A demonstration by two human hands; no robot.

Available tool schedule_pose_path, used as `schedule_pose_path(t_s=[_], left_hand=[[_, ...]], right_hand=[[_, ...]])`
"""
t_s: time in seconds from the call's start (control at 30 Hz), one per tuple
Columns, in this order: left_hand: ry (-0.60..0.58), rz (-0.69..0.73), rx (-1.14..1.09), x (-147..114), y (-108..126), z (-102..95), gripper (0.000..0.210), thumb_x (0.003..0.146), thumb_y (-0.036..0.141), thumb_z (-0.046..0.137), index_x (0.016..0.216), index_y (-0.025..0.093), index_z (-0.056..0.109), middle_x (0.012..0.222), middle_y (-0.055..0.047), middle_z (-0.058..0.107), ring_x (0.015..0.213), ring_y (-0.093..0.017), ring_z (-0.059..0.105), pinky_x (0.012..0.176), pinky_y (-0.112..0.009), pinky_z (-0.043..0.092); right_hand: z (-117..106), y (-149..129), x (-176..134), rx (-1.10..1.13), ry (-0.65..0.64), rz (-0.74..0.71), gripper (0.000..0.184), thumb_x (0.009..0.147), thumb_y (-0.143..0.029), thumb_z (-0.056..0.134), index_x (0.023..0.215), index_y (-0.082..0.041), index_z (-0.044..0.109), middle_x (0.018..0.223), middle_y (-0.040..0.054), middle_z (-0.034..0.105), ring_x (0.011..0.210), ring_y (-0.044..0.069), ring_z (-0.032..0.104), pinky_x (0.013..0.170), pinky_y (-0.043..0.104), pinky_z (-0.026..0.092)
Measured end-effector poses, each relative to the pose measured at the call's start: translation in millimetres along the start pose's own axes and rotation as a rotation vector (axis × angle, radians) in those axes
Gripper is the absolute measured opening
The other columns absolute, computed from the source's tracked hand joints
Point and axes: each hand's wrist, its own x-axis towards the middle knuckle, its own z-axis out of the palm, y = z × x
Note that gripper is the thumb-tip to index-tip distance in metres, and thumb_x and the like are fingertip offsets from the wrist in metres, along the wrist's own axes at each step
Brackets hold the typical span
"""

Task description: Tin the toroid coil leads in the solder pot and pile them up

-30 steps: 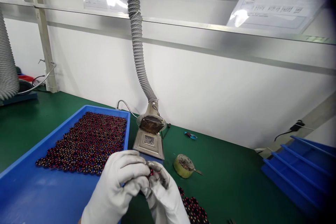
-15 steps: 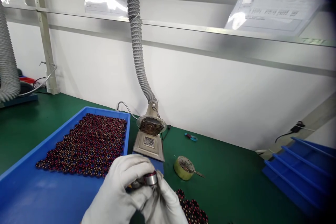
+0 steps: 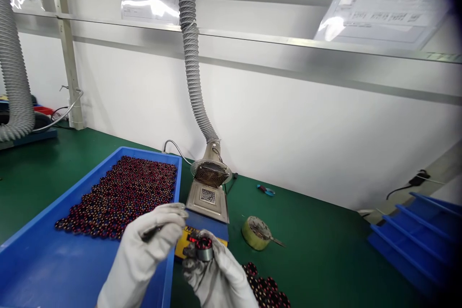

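Head view gives me the green bench (image 3: pixel 325 245) first, under everything else. Across its left lies the blue tray (image 3: pixel 90 269), its far part packed with small dark pieces (image 3: pixel 122 197) flecked red and gold. Just right of the tray sits the metal plate (image 3: pixel 201 209), above a blue and yellow base. My left hand (image 3: pixel 140 245) overlaps the tray's right rim in the view, fingers curled; something dark shows inside the curl, and I cannot tell whether it is gripped. My right hand (image 3: pixel 220 274) pinches the part between thumb and fingers, in front of the yellow base and apart from the tin (image 3: pixel 249 236).

That part (image 3: pixel 205 253) has a bright metal band below a dark, red-marked face. I judge it stiff and light, though dense for its size. The smooth band could slip against glove cloth. The face looks more fragile, so I'd hold opposite sides of the band, squeeze gently and avoid pressing on top.
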Motion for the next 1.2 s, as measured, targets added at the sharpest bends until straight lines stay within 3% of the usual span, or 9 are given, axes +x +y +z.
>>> schedule_pose_path(t_s=[0.13,0.3,0.4,0.5,0.67,0.87,1.0,1.1,1.2], left_hand=[[-0.255,0.049,0.166,1.5,8.0,8.8,0.026,0.065,0.017,0.065,0.089,0.025,0.069,0.098,-0.004,0.07,0.089,-0.021,0.066,0.08,-0.033,0.055],[-0.15,0.007,0.001,-2.7,2.7,19.7,0.012,0.069,0.016,0.06,0.07,0.024,0.07,0.078,-0.001,0.071,0.087,-0.019,0.063,0.082,-0.028,0.05],[-0.051,-0.035,-0.021,-4.7,2.4,11.5,0.011,0.072,0.017,0.06,0.066,0.022,0.068,0.076,-0.001,0.07,0.086,-0.019,0.063,0.08,-0.027,0.049],[0.049,-0.082,0.01,-5.4,3.6,2.5,0.011,0.077,0.02,0.058,0.072,0.023,0.068,0.088,-0.002,0.069,0.093,-0.019,0.061,0.082,-0.028,0.049],[-0.247,0.022,0.288,-8.1,-1.3,13.1,0.052,0.058,0.009,0.068,0.105,0.03,0.061,0.116,-0.003,0.061,0.109,-0.024,0.053,0.096,-0.038,0.041],[-0.3,0.087,0.176,-4.1,3.5,20.0,0.036,0.065,0.01,0.068,0.096,0.029,0.065,0.099,-0.001,0.068,0.097,-0.018,0.059,0.087,-0.029,0.046],[-0.206,0.035,0.01,-0.4,0.5,15.3,0.006,0.07,0.022,0.067,0.074,0.026,0.071,0.079,-0.001,0.072,0.086,-0.02,0.062,0.088,-0.033,0.045],[-0.067,-0.058,-0.143,-0.6,-7.4,13.3,0.008,0.067,0.021,0.068,0.06,0.023,0.07,0.064,-0.001,0.07,0.072,-0.021,0.063,0.084,-0.035,0.047],[0.117,-0.208,-0.257,-0.2,-8.4,8.4,0.012,0.068,0.02,0.064,0.058,0.021,0.069,0.071,-0.003,0.071,0.078,-0.021,0.064,0.076,-0.031,0.05]], right_hand=[[5.0,13.0,-10.0,0.11,0.063,-0.066,0.027,0.067,-0.038,0.071,0.091,-0.025,0.069,0.1,0.0052,0.07,0.091,0.021,0.064,0.073,0.034,0.053],[-2.8,10.7,6.4,0.117,0.055,0.035,0.01,0.059,-0.019,0.076,0.065,-0.021,0.069,0.069,0.0008,0.071,0.068,0.014,0.065,0.068,0.026,0.053],[-9.1,-0.3,7.8,0.005,0.024,0.078,0.012,0.059,-0.015,0.076,0.067,-0.021,0.069,0.073,0.0023,0.071,0.074,0.016,0.066,0.072,0.03,0.053],[-13.4,1.1,0.2,-0.071,0.03,-0.056,0.015,0.062,-0.025,0.075,0.076,-0.022,0.069,0.078,0.004,0.072,0.081,0.021,0.066,0.075,0.038,0.053],[-25.7,21.6,1.7,-0.155,0.075,-0.254,0.021,0.075,-0.042,0.061,0.081,-0.024,0.068,0.083,0.0046,0.071,0.086,0.022,0.065,0.078,0.039,0.052],[-36.5,25.8,18.6,-0.293,0.05,-0.386,0.017,0.071,-0.04,0.064,0.079,-0.026,0.068,0.076,0.0017,0.071,0.078,0.021,0.066,0.065,0.034,0.054],[-20.0,23.3,10.6,-0.225,0.034,-0.303,0.017,0.073,-0.038,0.063,0.078,-0.022,0.068,0.072,0.0022,0.071,0.075,0.019,0.067,0.067,0.034,0.055],[-7.0,18.1,-0.7,-0.117,0.034,-0.201,0.016,0.075,-0.036,0.063,0.079,-0.022,0.069,0.073,0.0036,0.072,0.075,0.018,0.067,0.071,0.033,0.054],[-2.7,11.1,-4.6,-0.052,0.031,-0.145,0.014,0.072,-0.034,0.067,0.08,-0.023,0.07,0.079,0.0032,0.072,0.075,0.017,0.067,0.076,0.033,0.053]])
